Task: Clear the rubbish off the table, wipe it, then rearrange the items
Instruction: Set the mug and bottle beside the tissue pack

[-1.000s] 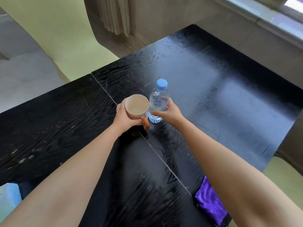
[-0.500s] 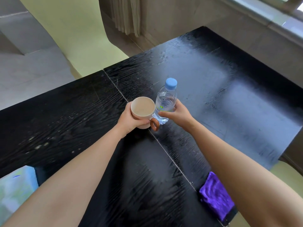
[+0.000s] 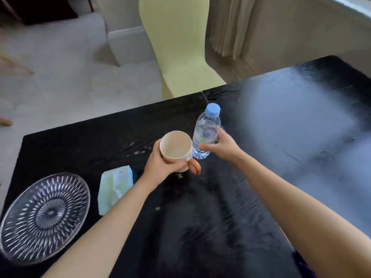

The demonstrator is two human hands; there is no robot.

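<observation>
My left hand (image 3: 160,165) grips a cream mug (image 3: 176,147) with a brown handle, held a little above the black table (image 3: 281,133). Right beside it, my right hand (image 3: 222,146) is closed around a clear water bottle (image 3: 206,131) with a blue cap, upright and touching the mug's side. A cut-glass plate (image 3: 43,215) lies on the table at the near left. A pale green and blue tissue pack (image 3: 115,187) rests between the plate and my left forearm. A sliver of purple cloth (image 3: 305,266) shows at the bottom right, mostly hidden by my right arm.
A pale yellow-green chair (image 3: 178,45) stands at the table's far edge. A grey sofa (image 3: 60,57) lies beyond on the left, and a curtain (image 3: 230,25) hangs at the back right. The table's left edge runs just past the glass plate.
The view has swung left, bringing the glass plate and tissue pack into sight. Both hands still hold the mug and bottle, now side by side nearer the table's left half.
</observation>
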